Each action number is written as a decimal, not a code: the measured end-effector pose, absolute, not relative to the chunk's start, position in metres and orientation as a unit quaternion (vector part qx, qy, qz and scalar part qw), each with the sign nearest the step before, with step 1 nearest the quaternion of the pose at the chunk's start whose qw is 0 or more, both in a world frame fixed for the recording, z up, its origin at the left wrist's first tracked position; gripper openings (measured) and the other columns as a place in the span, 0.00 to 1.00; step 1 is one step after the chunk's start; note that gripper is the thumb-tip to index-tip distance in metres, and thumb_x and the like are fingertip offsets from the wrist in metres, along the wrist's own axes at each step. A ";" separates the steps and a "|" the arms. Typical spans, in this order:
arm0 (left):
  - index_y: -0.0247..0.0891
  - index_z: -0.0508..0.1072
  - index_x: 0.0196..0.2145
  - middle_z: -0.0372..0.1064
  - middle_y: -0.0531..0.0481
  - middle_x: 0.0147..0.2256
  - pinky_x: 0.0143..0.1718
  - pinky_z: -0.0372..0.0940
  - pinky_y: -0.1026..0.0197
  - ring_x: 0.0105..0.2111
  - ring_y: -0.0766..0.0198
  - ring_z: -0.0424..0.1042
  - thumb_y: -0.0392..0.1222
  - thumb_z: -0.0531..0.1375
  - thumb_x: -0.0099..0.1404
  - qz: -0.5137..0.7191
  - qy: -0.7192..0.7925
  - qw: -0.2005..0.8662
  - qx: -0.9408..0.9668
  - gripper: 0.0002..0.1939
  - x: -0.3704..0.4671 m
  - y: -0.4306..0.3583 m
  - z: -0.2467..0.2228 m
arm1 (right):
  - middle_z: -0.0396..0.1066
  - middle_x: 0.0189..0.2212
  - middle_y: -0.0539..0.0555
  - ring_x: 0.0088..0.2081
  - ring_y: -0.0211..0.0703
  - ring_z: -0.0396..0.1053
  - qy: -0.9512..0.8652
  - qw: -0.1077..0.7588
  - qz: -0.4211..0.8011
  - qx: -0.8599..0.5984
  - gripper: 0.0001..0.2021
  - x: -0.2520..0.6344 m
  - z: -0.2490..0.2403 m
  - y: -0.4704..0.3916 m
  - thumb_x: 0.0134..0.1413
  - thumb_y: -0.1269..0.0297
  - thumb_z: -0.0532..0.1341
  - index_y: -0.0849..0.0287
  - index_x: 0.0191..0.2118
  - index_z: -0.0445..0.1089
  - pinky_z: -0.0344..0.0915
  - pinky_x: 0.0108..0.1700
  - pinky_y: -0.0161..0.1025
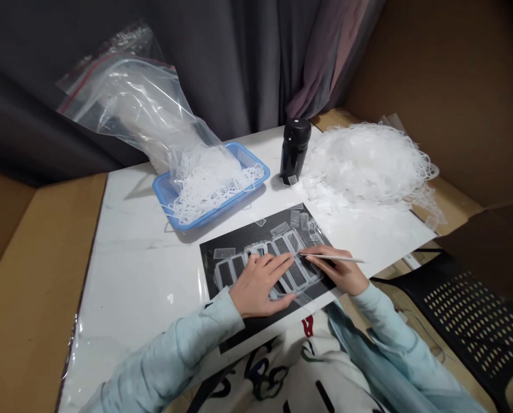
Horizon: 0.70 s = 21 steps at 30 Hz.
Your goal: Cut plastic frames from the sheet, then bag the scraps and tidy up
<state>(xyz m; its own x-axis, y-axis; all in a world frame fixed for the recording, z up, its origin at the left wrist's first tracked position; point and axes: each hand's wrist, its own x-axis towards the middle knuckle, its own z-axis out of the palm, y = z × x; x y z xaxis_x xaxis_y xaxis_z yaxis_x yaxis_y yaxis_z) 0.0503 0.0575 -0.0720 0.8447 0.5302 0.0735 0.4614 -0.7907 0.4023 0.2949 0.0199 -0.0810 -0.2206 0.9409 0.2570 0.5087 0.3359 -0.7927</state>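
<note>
My left hand (262, 284) lies flat with fingers spread over a row of translucent rectangular frames (296, 274) on a black sheet (239, 332). It presses on the frames near the middle of the row. In my right hand (342, 272) is a slender, pale pen-like tool (344, 258), pinched between thumb and fingers. Its tip points left and meets the frames close to my left fingertips. I cannot make out what kind of tip it has. Small clear rectangular pieces (294, 218) are scattered along the sheet's far right part.
A blue basket (204, 218) of white rings stands behind, with a clear zip bag (140, 109) leaning into it. Right of it are a black bottle (294, 152) and a large heap of white loops (368, 166). A black perforated chair (475, 321) stands at the right.
</note>
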 end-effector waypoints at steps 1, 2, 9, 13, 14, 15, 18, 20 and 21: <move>0.36 0.60 0.64 0.59 0.42 0.64 0.47 0.56 0.47 0.49 0.50 0.65 0.58 0.54 0.67 0.086 0.262 0.190 0.942 0.34 0.051 0.058 -0.072 | 0.78 0.42 0.55 0.44 0.45 0.77 -0.727 0.373 0.288 -0.500 0.10 0.295 -0.080 0.020 0.66 0.64 0.58 0.54 0.48 0.74 0.74 0.46 0.40; 0.37 0.60 0.64 0.58 0.43 0.64 0.47 0.56 0.47 0.49 0.50 0.65 0.58 0.54 0.67 0.080 0.261 0.192 0.943 0.34 0.051 0.058 -0.071 | 0.78 0.43 0.55 0.44 0.45 0.77 -0.728 0.371 0.288 -0.500 0.10 0.294 -0.080 0.020 0.66 0.64 0.58 0.54 0.48 0.74 0.74 0.46 0.40; 0.35 0.62 0.63 0.55 0.47 0.66 0.48 0.56 0.46 0.50 0.49 0.63 0.59 0.54 0.67 0.065 0.266 0.198 0.941 0.34 0.053 0.059 -0.070 | 0.76 0.47 0.59 0.48 0.46 0.74 -0.800 0.331 0.212 -0.453 0.12 0.291 -0.077 0.022 0.68 0.66 0.54 0.57 0.50 0.72 0.73 0.50 0.43; 0.34 0.62 0.63 0.58 0.45 0.64 0.50 0.55 0.46 0.52 0.48 0.63 0.59 0.54 0.67 0.067 0.270 0.198 0.940 0.35 0.053 0.058 -0.070 | 0.73 0.52 0.61 0.48 0.49 0.72 -0.854 0.263 0.052 -0.446 0.13 0.287 -0.084 0.022 0.69 0.67 0.52 0.60 0.49 0.73 0.71 0.49 0.47; 0.34 0.62 0.63 0.59 0.45 0.64 0.50 0.55 0.46 0.52 0.48 0.63 0.59 0.54 0.67 0.067 0.270 0.198 0.940 0.35 0.053 0.058 -0.070 | 0.73 0.53 0.61 0.49 0.50 0.71 -0.858 0.252 0.017 -0.447 0.14 0.287 -0.086 0.023 0.69 0.67 0.51 0.59 0.49 0.73 0.71 0.49 0.47; 0.34 0.62 0.63 0.59 0.45 0.64 0.50 0.55 0.46 0.52 0.48 0.63 0.59 0.54 0.67 0.066 0.270 0.197 0.940 0.35 0.053 0.058 -0.070 | 0.73 0.53 0.60 0.49 0.50 0.71 -0.857 0.245 -0.015 -0.453 0.14 0.288 -0.088 0.025 0.69 0.67 0.51 0.58 0.50 0.73 0.70 0.48 0.47; 0.36 0.61 0.64 0.59 0.45 0.64 0.49 0.56 0.46 0.52 0.48 0.63 0.59 0.53 0.67 0.065 0.271 0.198 0.940 0.34 0.053 0.058 -0.070 | 0.74 0.51 0.59 0.48 0.51 0.71 -0.806 0.260 -0.096 -0.524 0.14 0.301 -0.090 0.036 0.68 0.67 0.52 0.56 0.51 0.73 0.69 0.45 0.47; 0.37 0.61 0.64 0.59 0.44 0.64 0.49 0.56 0.46 0.52 0.48 0.64 0.58 0.53 0.67 0.067 0.271 0.202 0.939 0.34 0.053 0.058 -0.070 | 0.75 0.49 0.61 0.46 0.54 0.72 -0.716 0.322 -0.159 -0.598 0.12 0.315 -0.086 0.044 0.67 0.66 0.55 0.57 0.50 0.73 0.69 0.43 0.49; 0.36 0.61 0.64 0.59 0.44 0.64 0.49 0.56 0.47 0.52 0.47 0.64 0.58 0.53 0.67 0.068 0.271 0.203 0.938 0.34 0.053 0.058 -0.070 | 0.76 0.47 0.62 0.46 0.54 0.72 -0.663 0.360 -0.186 -0.629 0.12 0.322 -0.083 0.047 0.66 0.66 0.56 0.57 0.50 0.73 0.70 0.44 0.51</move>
<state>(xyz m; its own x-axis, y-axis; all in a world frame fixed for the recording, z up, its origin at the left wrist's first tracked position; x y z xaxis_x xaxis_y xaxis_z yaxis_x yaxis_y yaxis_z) 0.0525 0.0579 -0.0701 0.8440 0.5361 0.0175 0.4808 -0.7706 0.4184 0.3224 0.0469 -0.0832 0.0506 0.7007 0.7117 0.9683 0.1401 -0.2067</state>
